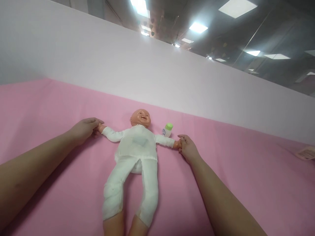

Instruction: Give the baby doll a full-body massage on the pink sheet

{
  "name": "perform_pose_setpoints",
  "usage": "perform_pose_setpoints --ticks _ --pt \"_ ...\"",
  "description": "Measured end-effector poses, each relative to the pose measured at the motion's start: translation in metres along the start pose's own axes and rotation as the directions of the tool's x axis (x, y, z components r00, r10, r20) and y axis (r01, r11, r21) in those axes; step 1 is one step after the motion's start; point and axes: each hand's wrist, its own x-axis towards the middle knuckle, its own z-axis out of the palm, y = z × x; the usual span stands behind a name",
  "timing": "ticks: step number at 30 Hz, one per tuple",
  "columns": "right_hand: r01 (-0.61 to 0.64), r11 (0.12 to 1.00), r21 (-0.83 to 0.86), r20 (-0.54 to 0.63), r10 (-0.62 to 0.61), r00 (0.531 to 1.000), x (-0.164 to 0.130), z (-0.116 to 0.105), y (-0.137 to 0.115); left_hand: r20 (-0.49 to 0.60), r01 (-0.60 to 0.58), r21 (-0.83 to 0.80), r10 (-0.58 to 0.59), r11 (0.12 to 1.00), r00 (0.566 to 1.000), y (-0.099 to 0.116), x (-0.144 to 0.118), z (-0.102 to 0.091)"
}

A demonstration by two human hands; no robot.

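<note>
With both sets of fingers closed on the doll's two tiny hands, the baby doll (135,147) is held spread out flat on its back on the pink sheet (246,170). Its one hand is pinched by the left hand (85,129), fingers curled around it; the other is gripped by the right hand (188,149) in the same way. The doll's arms are stretched out sideways, roughly in line with each other, so the pull runs across the body. The long axis, head to legs, is laid from the white partition (98,59) at the sheet's far edge back toward the near edge, head farthest away, legs slightly splayed. Neither hand is clearly nearer; each is set at one arm's end, body midway between. A small white bottle with a green cap (167,129) is seen just beside the doll's shoulder, on the right hand's side, apart from the fingers. A pale flat item at the sheet's right edge cannot be identified.
</note>
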Motion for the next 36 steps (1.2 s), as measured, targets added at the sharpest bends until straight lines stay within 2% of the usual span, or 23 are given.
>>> perform_pose_setpoints --ticks 5,9,14,20,25,32,36 --pt "-0.035 0.997 0.065 0.058 0.031 0.998 -0.004 -0.003 -0.003 0.038 0.034 -0.075 -0.032 0.997 0.999 0.005 -0.005 0.0" --pt "-0.014 0.982 0.187 0.131 -0.011 0.991 -0.004 -0.004 -0.003 0.065 0.044 -0.145 -0.034 0.988 0.997 0.005 -0.005 -0.001" --pt "-0.045 0.947 0.319 0.175 -0.012 0.985 -0.002 -0.003 0.001 0.079 0.042 -0.173 -0.028 0.984 0.996 0.005 -0.006 -0.002" --pt "-0.074 0.923 0.379 0.283 -0.04 0.958 -0.008 0.005 -0.005 0.106 0.016 -0.159 0.0 0.987 0.994 0.003 -0.005 -0.004" --pt "-0.145 0.925 0.351 0.368 0.005 0.93 -0.014 0.009 -0.011 0.11 -0.019 -0.078 0.028 0.997 0.993 0.003 -0.006 -0.003" --pt "-0.119 0.952 0.281 0.304 0.029 0.952 -0.017 0.014 -0.012 0.058 -0.053 0.048 0.05 0.997 0.997 0.003 -0.005 0.002" --pt "-0.097 0.96 0.261 0.28 0.021 0.96 -0.017 0.017 -0.014 0.047 -0.043 0.055 0.041 0.998 0.998 0.001 -0.003 0.003"
